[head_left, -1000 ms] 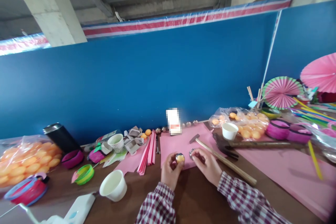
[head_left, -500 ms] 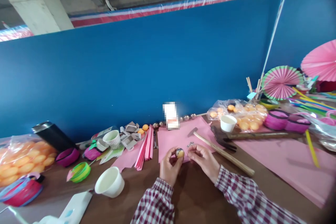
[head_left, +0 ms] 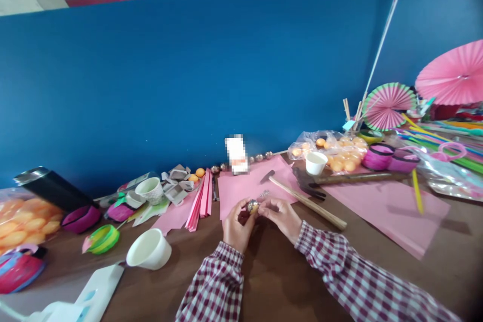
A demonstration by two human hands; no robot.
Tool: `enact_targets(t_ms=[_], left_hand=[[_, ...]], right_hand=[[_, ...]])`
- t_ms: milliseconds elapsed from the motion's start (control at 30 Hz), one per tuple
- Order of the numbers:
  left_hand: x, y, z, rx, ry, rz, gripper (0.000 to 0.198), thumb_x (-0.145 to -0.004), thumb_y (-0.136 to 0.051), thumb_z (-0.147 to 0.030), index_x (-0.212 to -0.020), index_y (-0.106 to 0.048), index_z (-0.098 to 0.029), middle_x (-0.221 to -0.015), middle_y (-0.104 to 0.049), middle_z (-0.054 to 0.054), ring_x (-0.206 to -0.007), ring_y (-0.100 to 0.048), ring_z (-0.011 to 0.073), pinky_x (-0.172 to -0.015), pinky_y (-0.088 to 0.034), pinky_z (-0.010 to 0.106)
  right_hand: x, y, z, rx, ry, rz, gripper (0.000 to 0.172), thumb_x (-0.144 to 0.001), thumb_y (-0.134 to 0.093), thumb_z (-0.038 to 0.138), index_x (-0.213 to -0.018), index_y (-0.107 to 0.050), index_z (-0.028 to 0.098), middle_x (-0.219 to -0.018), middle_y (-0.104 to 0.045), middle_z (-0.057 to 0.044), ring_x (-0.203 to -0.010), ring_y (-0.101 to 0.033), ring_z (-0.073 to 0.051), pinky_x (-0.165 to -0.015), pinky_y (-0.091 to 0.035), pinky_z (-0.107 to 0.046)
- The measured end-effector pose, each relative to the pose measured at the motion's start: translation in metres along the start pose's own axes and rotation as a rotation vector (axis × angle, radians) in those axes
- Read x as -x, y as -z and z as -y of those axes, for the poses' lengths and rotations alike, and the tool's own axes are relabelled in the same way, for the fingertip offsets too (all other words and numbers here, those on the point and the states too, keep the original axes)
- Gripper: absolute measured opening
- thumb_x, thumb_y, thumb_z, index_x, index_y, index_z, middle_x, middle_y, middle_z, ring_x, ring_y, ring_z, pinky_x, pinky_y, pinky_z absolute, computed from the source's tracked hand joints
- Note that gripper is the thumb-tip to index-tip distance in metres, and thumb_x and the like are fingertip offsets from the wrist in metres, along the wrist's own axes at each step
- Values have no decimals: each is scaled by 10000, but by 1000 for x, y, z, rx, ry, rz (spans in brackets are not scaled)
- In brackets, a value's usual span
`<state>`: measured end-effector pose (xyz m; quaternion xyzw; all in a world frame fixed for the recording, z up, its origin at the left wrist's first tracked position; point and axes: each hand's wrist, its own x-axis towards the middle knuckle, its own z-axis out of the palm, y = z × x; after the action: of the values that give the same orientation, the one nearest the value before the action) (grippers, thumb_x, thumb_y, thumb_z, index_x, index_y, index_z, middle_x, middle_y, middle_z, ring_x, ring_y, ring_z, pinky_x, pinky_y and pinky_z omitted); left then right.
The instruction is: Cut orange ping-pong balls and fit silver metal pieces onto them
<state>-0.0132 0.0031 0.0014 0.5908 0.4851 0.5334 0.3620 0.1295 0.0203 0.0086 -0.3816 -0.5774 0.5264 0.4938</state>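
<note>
Between the fingertips of my left hand point(head_left: 237, 229) is a small shiny ball point(head_left: 252, 204), silvery with an orange-yellow patch low on its side. My right hand point(head_left: 282, 217) is closed in a pinch at the ball's right side; what its fingertips hold is too small to make out. Just beyond the hands, a few small silvery bits point(head_left: 265, 193) lie on a sheet of pink paper point(head_left: 234, 191). A hammer point(head_left: 309, 202) with a wooden handle rests to the right of my right hand, its head on the pink paper.
White paper cups point(head_left: 149, 249) stand left and right. Bags of orange balls point(head_left: 345, 158) lie on both sides. Several shiny balls point(head_left: 260, 157) line the blue partition point(head_left: 188, 70). A black flask point(head_left: 53, 188), power strip point(head_left: 96, 294) and dark-headed tool point(head_left: 362, 177) are also on the table.
My right hand has moved left, bringing its fingertips to the ball. My left hand still holds the ball. The whole view has shifted, with the table appearing slightly higher and further left.
</note>
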Motion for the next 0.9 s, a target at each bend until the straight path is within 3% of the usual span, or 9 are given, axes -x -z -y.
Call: enact_targets(t_ms=[200,467,900], left_hand=[[0,1,3,-25,-26,-1,385,-675,-602,-291,-1035,-543,-169,-993,-610,95,-778,-612,175,-701,-516,299],[2,1,-10,22,-28,30,358,-681,-599,-281,-1016,-562,-162,-1000,-616,103,-845,-607,197,-719,-512,307],[2,0,0,13,-20,15,354,-679,-598,-226,-1024,-548,-164,-1027,-595,97,-877,-591,196,-756,-500,317]], right_hand=[[-2,0,-3,0,13,21,225,-654,-629,369,-646,-620,145,-877,-618,-64,-904,-546,-196,-833,-395,-323],[-3,1,-8,-47,15,62,253,-667,-610,398,-653,-631,146,-821,-625,-52,-879,-548,-189,-797,-418,-313],[-1,1,3,52,9,78,266,-685,-584,405,-614,-607,149,-900,-622,-61,-894,-543,-192,-794,-408,-306]])
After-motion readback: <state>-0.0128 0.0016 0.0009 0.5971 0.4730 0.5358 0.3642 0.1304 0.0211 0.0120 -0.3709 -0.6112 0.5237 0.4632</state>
